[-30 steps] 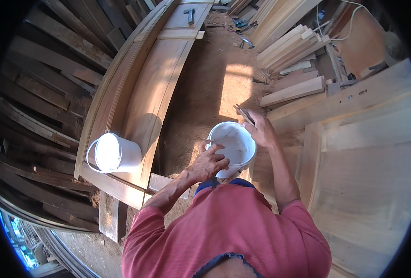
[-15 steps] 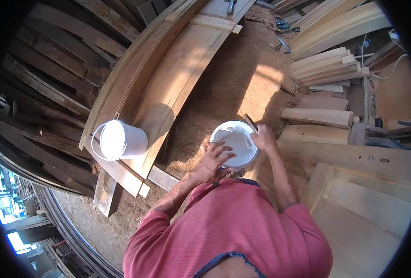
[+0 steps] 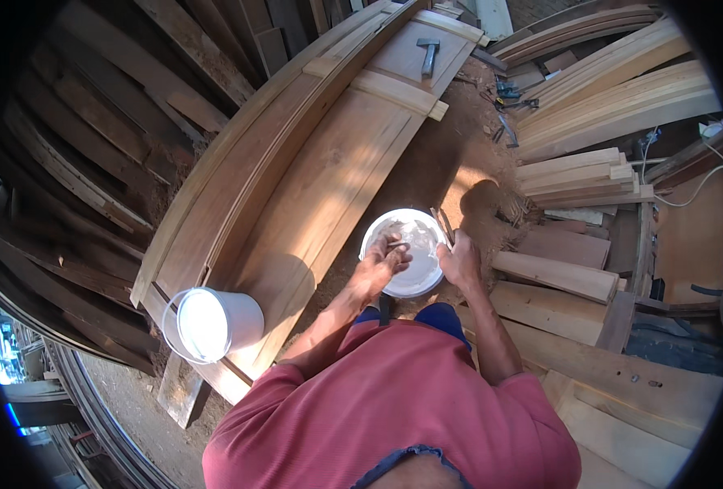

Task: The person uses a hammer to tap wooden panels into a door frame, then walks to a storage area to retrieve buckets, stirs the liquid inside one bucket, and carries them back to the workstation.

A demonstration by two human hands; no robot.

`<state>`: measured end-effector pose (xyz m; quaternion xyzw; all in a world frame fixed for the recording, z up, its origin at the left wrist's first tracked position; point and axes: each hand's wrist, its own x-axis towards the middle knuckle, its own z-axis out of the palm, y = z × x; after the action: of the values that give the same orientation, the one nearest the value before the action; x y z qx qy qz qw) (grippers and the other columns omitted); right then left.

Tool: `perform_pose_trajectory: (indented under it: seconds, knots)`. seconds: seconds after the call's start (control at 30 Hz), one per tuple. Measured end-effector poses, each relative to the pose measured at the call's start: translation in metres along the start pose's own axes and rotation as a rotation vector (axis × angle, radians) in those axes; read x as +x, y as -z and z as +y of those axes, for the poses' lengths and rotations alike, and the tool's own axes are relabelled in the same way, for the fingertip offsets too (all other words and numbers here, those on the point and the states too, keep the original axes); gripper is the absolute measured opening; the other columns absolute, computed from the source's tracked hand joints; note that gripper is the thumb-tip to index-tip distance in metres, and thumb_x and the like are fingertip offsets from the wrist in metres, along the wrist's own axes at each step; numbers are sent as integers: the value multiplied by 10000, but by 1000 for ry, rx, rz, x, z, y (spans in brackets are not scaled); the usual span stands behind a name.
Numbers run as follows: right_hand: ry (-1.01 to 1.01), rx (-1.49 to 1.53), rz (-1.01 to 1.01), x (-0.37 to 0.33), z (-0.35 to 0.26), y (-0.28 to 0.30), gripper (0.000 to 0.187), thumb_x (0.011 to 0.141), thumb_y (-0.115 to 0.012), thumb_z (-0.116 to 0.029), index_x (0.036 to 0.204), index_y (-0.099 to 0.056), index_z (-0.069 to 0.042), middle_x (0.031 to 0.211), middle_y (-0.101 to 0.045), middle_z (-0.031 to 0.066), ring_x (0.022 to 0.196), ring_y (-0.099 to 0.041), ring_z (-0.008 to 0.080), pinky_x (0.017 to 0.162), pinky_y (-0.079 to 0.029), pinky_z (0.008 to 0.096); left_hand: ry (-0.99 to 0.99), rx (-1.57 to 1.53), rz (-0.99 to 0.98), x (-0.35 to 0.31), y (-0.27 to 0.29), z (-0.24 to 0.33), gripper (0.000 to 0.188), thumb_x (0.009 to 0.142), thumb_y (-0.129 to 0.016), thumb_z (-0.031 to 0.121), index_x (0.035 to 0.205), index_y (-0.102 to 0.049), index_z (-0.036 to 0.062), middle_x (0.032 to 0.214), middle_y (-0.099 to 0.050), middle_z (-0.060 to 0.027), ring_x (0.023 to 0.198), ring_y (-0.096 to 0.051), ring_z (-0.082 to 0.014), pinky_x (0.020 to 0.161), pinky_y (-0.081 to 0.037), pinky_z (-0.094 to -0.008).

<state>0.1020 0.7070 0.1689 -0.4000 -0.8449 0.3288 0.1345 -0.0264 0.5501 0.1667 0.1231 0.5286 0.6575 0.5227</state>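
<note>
Held in front of my body is a round white tub (image 3: 410, 285), its inside coated with whitish stuff. At the tub's right rim my right hand (image 3: 462, 261) is closed around thin dark sticks (image 3: 442, 222) that point up and away; whether it also grips the rim is hard to tell. Over the left part of the tub's mouth hangs my left hand (image 3: 384, 265), its fingers curled together. Something small and dark may be between those fingertips, too small to name.
A white bucket (image 3: 235, 322) with a wire handle lies on its side, or tilted, on the long wooden panel (image 3: 329, 163) to the left. A hammer (image 3: 429, 59) rests at that panel's far end. Stacked boards (image 3: 573, 273) line the right; hand tools (image 3: 506, 106) lie beyond.
My left hand's fingers, spread over the tub before, have curled together. The sticks in my right hand now point more upright. The whole view has shifted, showing more of the far end.
</note>
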Motion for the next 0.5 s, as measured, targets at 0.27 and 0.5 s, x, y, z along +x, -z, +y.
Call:
perform_pose_trajectory:
  seconds: [0.27, 0.5]
  knots:
    - [182, 118, -33, 33, -47, -27, 239, 778, -665, -147, 909, -572, 30, 823, -633, 247, 803, -622, 427, 719, -482, 477, 421, -581, 439, 164, 54, -72, 442, 913, -576, 271, 1259, -490, 10, 1172, -556, -173, 1040, -553, -330, 890, -445, -471]
    - [179, -97, -70, 62, -22, -65, 244, 783, -646, -156, 930, -536, 5, 887, -619, 237, 876, -608, 433, 777, -481, 508, 330, -678, 588, 142, 53, -54, 167, 824, -636, 179, 971, -609, 104, 893, -598, -45, 765, -562, -203, 608, -466, -357]
